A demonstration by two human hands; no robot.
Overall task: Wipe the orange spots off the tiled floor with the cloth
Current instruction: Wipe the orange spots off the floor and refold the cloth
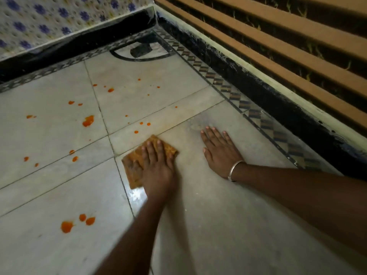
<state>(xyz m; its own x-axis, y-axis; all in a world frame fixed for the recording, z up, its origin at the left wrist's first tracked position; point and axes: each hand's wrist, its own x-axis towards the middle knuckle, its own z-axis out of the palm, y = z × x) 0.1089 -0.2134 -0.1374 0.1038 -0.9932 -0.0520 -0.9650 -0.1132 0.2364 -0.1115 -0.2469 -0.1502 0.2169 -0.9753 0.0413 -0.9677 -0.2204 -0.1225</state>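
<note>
My left hand (156, 165) presses flat on a folded, orange-stained cloth (133, 167), which lies on the pale tiled floor (218, 225) over a grout joint. My right hand (219, 149), with a silver bangle on its wrist, rests palm down on the tile to the right of the cloth, fingers spread and holding nothing. Orange spots dot the floor to the left: a large blotch (88, 121), small drops (142, 124) just beyond the cloth, a pair (73, 155) at mid left and a cluster (66, 226) at lower left. More spots (110, 89) lie farther back.
A patterned tile border (244, 105) runs along the black skirting (278, 100) on the right, below slatted wooden bars (288, 36). A wall of flower-print tiles (49, 20) stands at the back left. A dark floor drain (141, 50) sits in the far corner.
</note>
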